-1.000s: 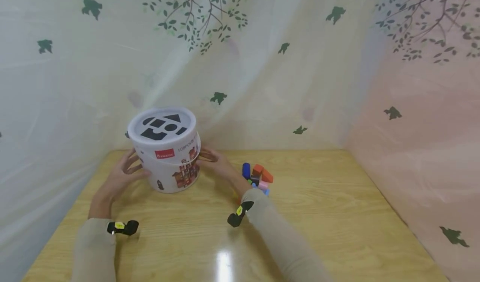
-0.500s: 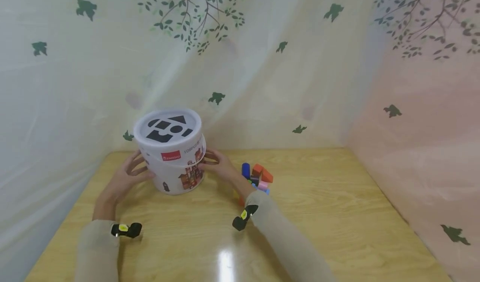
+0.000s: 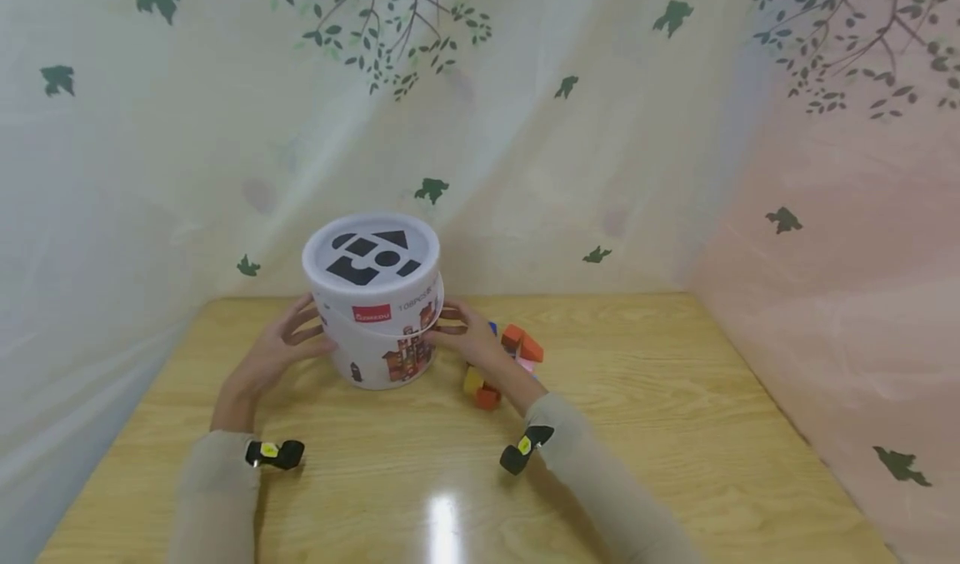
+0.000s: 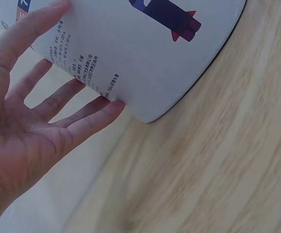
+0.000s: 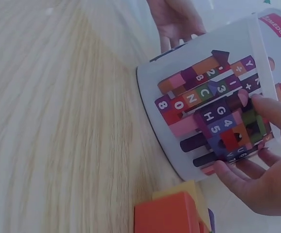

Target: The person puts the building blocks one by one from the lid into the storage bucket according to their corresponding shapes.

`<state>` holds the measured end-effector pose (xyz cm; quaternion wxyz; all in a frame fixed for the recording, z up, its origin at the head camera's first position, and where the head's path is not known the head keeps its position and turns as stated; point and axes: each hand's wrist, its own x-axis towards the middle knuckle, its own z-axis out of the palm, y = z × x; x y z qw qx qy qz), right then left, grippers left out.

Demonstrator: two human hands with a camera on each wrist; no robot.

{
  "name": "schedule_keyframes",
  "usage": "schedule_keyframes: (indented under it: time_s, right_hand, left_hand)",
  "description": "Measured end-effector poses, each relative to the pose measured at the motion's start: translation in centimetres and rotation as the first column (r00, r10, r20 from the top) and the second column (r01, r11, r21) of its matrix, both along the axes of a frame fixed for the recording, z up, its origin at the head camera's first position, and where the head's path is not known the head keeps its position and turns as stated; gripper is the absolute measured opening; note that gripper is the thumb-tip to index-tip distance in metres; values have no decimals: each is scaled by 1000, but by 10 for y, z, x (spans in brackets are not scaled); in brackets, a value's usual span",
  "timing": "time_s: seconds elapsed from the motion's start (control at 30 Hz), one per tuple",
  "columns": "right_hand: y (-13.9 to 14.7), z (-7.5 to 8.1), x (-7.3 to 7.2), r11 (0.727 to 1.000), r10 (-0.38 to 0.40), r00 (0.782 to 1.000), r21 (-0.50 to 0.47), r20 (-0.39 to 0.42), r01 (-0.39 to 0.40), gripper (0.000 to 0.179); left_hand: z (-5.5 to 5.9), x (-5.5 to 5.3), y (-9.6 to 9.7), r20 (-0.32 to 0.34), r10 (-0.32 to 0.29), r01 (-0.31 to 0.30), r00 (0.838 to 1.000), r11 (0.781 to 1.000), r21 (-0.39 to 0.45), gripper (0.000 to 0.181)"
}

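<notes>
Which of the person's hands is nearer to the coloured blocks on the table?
Right: the right hand is on the side of the bucket facing the coloured blocks; the left hand is on the opposite side, farther away.

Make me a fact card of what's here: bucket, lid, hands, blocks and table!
bucket: white, upright, printed with toy buildings
lid: on, with dark shapes
left hand: touching bucket's left side
right hand: touching bucket's right side
toy blocks: small pile, partly hidden by right hand and forearm; orange, yellow, blue, pink showing
table: wood-grain
</notes>
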<state>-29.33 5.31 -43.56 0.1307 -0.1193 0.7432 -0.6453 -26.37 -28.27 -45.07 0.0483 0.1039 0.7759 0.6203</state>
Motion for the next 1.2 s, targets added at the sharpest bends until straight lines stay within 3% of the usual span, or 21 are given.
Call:
schedule_keyframes:
  time_s: [0.57,0.77,1.03,1.2]
  right_hand:
    - [20,1,18,999,-51,999,3,-2,51,66]
    - [22,0,21,998,-64,997,-26,-32,63,65]
    - [28,-1,21,998,-62,997,11,-35,63,63]
    - [32,2,18,999,-38,999,24,-29,39,63]
  left_hand:
    - [-5,-9,16,-35,-93,94,995,996,14,90]
    - [-6,-11,20,-40,-103,104,994,995,6,90]
    - [-7,-10,24,-32,-108,109,994,994,12,90]
    - [-1,-7,23,-31,-103,103,994,995,-1,84]
